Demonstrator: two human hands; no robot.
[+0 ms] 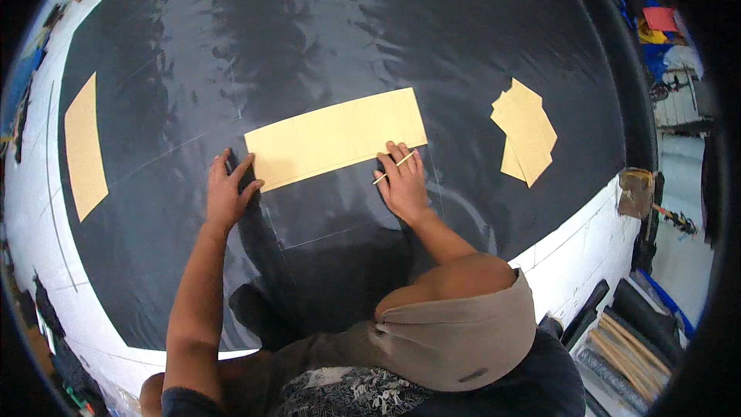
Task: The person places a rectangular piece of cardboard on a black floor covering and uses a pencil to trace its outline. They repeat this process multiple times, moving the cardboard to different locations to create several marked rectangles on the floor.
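A long yellow card pattern piece (332, 135) with a slightly curved far edge lies flat on a black, glossy sheet (494, 23). My left hand (225, 191) rests at its left end, fingers spread, with fingertips touching the card's edge and the sheet. Near the card's lower right corner is my right hand (404, 185), its fingertips on the near edge. Between its fingers runs a thin pale yellow stick (380, 179), slanting up to the right; whether it is a pencil or a marker I cannot tell. Faint pale lines cross the sheet around the card.
Another yellow card piece (86, 147) lies at the far left of the sheet. On the right sits a small overlapping stack of yellow card shapes (526, 133). A white surface (575, 235) shows beyond the sheet's edge. Dark rolls and wooden sticks (629, 355) are at lower right.
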